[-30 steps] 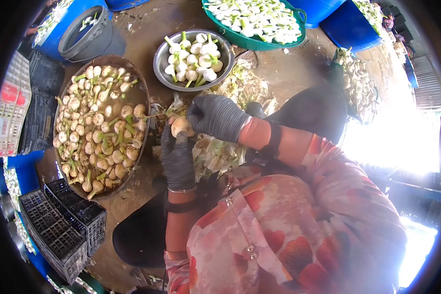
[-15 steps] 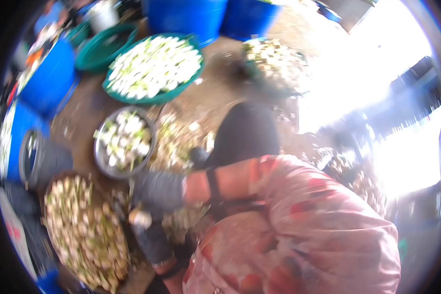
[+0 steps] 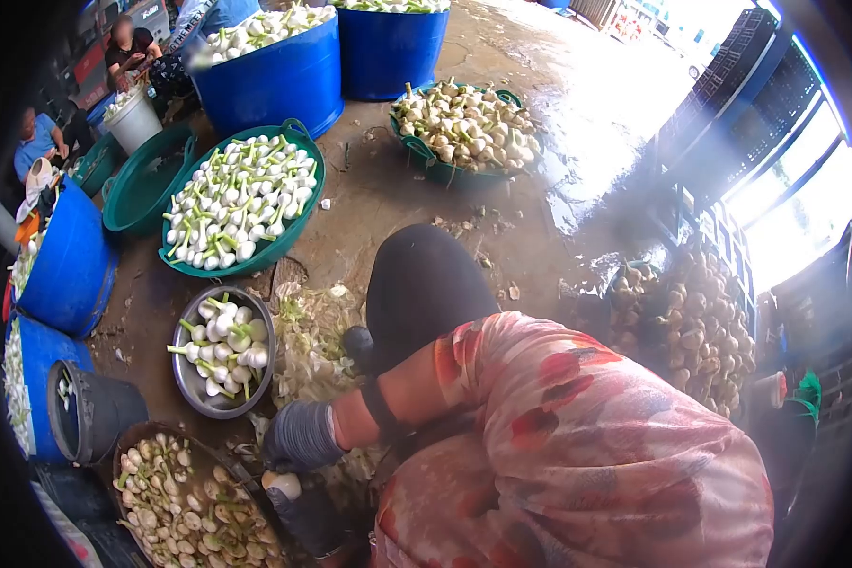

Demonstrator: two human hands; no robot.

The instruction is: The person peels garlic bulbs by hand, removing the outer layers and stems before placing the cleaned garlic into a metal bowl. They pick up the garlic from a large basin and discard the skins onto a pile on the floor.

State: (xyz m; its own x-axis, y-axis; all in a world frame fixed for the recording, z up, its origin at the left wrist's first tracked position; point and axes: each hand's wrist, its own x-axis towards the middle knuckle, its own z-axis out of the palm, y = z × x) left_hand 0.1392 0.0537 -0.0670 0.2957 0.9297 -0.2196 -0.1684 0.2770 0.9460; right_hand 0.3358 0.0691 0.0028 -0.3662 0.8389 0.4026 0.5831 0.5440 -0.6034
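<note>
My left hand (image 3: 310, 519), in a dark glove, is closed around a garlic bulb (image 3: 282, 486), which shows pale between the hands. Just above it is my right hand (image 3: 298, 435), in a grey glove with the fingers curled. Whatever that hand grips is hidden. A metal bowl (image 3: 188, 388) of trimmed white garlic with green stems stands beyond my hands. Nearer, a wide container (image 3: 247, 481) holds many brownish, unpeeled bulbs. Loose peelings (image 3: 312, 350) lie on the floor between the bowl and my dark-clothed knee (image 3: 426, 293).
A green tub (image 3: 310, 210) of clean garlic stands past the bowl, with large blue tubs (image 3: 275, 95) behind. Another green basin (image 3: 435, 170) holds untrimmed garlic. A dark bucket (image 3: 114, 417) lies tilted at left. Crates (image 3: 729, 85) stand at right. Other people (image 3: 133, 52) sit at upper left.
The view has swung and sharpened, so the tubs and bowl sit further left and the crates show more clearly. My hands stay close together with the garlic bulb in the left.
</note>
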